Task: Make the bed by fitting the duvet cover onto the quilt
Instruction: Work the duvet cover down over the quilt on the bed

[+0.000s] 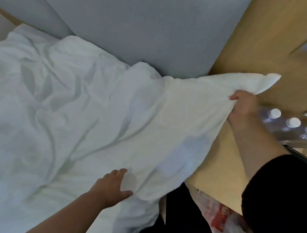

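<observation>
A white duvet cover (83, 114) with the quilt inside or under it lies rumpled over the bed, filling the left and middle of the head view. My right hand (243, 107) is shut on a corner of the cover and holds it lifted off the bed's right side, with the corner tip sticking out past the fingers. My left hand (112, 186) rests with fingers spread on the fabric near the lower edge, pressing it flat. I cannot tell cover from quilt where the cloth bunches.
A grey padded headboard (143, 29) runs along the top. Wooden panelling (273, 42) and a wooden bedside surface (222, 167) lie to the right. A pack of white-capped bottles (291, 124) sits by my right wrist. A red-and-white plastic bag (220, 218) lies low right.
</observation>
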The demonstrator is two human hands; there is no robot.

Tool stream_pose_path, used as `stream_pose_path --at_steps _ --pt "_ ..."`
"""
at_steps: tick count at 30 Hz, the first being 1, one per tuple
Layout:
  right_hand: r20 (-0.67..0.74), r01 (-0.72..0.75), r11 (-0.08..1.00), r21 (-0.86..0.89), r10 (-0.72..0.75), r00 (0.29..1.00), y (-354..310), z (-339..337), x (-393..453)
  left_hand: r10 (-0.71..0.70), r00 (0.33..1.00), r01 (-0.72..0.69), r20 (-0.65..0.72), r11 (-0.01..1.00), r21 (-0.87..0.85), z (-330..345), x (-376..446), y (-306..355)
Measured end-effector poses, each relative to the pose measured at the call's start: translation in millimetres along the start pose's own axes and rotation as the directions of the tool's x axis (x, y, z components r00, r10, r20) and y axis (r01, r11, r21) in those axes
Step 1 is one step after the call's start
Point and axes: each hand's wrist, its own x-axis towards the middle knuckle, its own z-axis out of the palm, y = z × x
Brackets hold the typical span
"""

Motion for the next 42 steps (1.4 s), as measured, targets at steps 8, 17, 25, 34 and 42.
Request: stream_pose_path --at_steps 8,17,25,34,42 --pt "0.267 0.237 0.676 -0.698 -0.061 0.962 34.1 -18.7 6.2 0.161 0.953 -0.159 0.258 0.987 -0.028 13.1 21.0 100.0" --pt "0.221 0.357 -0.304 -0.883 0.402 0.888 111.7 -35.4 -15.1 -0.074 0.987 0.094 0.141 0.985 -0.142 22.8 10.5 34.4" --pt "0.944 0.914 -0.241 -0.327 -0.053 0.325 126.5 123.0 -64.4 -0.256 0.964 0.264 0.070 0.898 -0.350 54.5 -7.1 -18.4" --pt "0.468 0.629 -0.750 -0.205 0.489 0.736 179.6 121.4 47.4 -0.235 0.958 0.285 0.162 0.789 -0.545 101.5 -11.5 0.8" --pt "0.886 0.928 -0.304 -0.218 0.336 0.318 262.7 59.8 -114.0 -0.497 0.829 0.495 0.256 0.439 -0.750 156.4 -44.2 -26.6"
